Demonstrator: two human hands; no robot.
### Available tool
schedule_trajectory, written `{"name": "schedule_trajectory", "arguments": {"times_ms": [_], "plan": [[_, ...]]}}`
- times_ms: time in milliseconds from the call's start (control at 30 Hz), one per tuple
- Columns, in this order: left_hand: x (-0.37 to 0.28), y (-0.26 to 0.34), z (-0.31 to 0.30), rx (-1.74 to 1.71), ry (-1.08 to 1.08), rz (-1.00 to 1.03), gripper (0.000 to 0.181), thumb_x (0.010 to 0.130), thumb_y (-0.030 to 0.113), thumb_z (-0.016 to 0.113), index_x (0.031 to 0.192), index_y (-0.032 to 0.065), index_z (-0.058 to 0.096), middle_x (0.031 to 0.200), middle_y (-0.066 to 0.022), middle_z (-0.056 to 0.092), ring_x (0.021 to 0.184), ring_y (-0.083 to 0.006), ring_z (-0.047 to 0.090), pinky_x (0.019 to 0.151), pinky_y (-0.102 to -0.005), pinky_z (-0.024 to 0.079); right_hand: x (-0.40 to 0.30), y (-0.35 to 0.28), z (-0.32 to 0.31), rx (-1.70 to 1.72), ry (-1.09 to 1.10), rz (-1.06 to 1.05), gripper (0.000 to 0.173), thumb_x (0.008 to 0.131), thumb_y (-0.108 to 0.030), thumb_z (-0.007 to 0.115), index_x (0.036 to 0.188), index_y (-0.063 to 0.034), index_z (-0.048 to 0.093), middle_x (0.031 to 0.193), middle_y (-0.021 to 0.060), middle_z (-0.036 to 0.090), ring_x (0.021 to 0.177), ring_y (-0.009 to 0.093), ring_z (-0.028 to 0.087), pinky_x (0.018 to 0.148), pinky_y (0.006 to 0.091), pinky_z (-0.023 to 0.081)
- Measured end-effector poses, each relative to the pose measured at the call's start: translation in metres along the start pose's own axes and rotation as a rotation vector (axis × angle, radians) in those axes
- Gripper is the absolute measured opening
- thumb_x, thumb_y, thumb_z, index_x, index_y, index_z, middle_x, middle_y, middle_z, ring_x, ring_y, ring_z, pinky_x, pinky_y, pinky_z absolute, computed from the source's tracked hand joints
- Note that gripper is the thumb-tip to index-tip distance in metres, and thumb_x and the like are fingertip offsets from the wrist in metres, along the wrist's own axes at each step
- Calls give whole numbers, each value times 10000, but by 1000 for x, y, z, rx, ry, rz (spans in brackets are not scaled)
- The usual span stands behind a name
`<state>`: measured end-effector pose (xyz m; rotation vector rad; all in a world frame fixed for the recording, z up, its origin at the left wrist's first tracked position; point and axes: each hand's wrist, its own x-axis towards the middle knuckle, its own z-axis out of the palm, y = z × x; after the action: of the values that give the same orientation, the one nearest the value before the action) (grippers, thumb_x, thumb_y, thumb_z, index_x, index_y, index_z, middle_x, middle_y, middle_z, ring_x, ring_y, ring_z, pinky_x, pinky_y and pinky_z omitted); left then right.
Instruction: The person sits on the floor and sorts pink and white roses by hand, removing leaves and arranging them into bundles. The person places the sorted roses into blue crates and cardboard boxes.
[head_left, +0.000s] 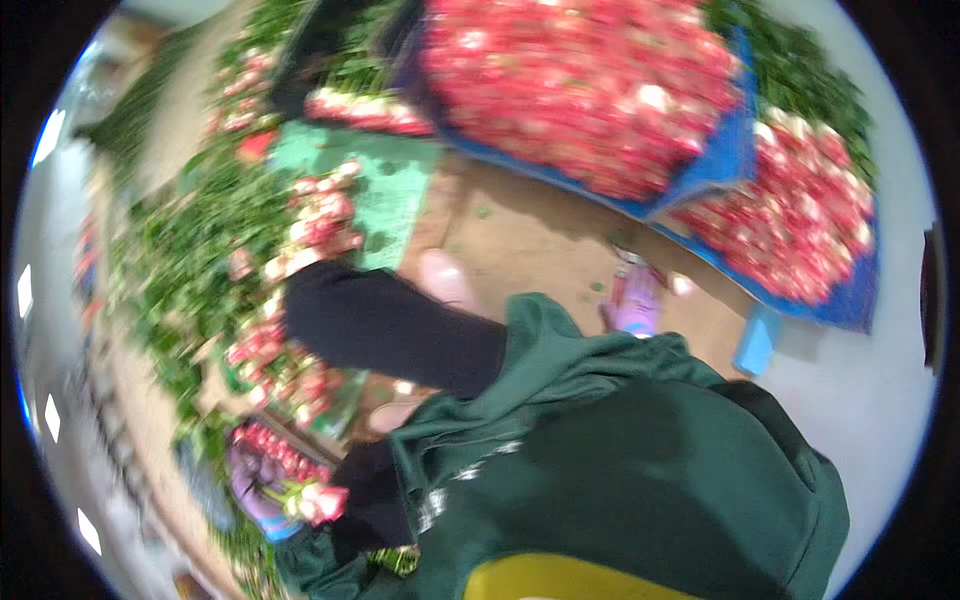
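My left hand (251, 476), in a purple glove with a blue cuff, holds a pink and white rose (322, 502) by its stem. Beneath and beside that hand is a row of small pink-red blooms (281, 450) along a dark edge, perhaps a crate. My right hand (640, 298), also gloved in purple, is low over the brown floor (525, 225). Red-handled pruning shears (619, 289) are in it; blur hides the exact grip and whether the blades are closed.
Roses (322, 217) with leafy stems (210, 232) lie along a green sheet (390, 187). A large mass of pink roses (570, 82) and a smaller bunch (795, 217) stand in blue wrapping (720, 157). A light-blue block (757, 341) lies nearby. My dark-trousered leg (390, 322) and pink shoe (446, 277) are between.
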<state>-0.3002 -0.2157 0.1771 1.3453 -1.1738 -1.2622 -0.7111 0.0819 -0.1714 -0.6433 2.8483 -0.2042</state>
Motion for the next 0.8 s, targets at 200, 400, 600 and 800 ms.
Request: {"name": "schedule_trajectory", "arguments": {"times_ms": [200, 400, 600, 800], "plan": [[-18, 21, 39, -112, -362, -145, 304, 877, 361, 556, 959, 70, 528, 641, -12, 418, 488, -139, 458, 467, -295, 428, 52, 8, -35, 9, -437, 275, 936, 598, -322, 721, 1372, -59, 265, 1369, 226, 340, 1266, 353, 351, 1018, 396, 344], [-43, 4, 23, -177, -294, -143, 426, 945, 316, 474, 1313, 119, 389, 660, 17, 400, 429, -96, 357, 370, -262, 318, 51, 6, -19, -159, -352, 269, 1053, 577, -363, 752, 1385, -63, 148, 1372, 232, 255, 1268, 372, 295, 1023, 443, 322], [-45, -4, 12, -356, -438, -108, 332, 991, 261, 367, 1283, 107, 407, 646, 3, 381, 387, -112, 334, 351, -259, 298, 55, 15, -34, 2, -334, 84, 753, 650, -252, 706, 1303, -63, 383, 1208, 197, 473, 1130, 354, 463, 967, 396, 395], [-53, -5, 9, -307, -440, -72, 459, 919, 270, 508, 1320, 72, 408, 612, -28, 435, 415, -156, 428, 420, -337, 439, 46, -111, -118, 858, -407, -222, 533, 719, -161, 599, 1229, -40, 504, 1104, 201, 571, 923, 285, 596, 847, 357, 458]]}}
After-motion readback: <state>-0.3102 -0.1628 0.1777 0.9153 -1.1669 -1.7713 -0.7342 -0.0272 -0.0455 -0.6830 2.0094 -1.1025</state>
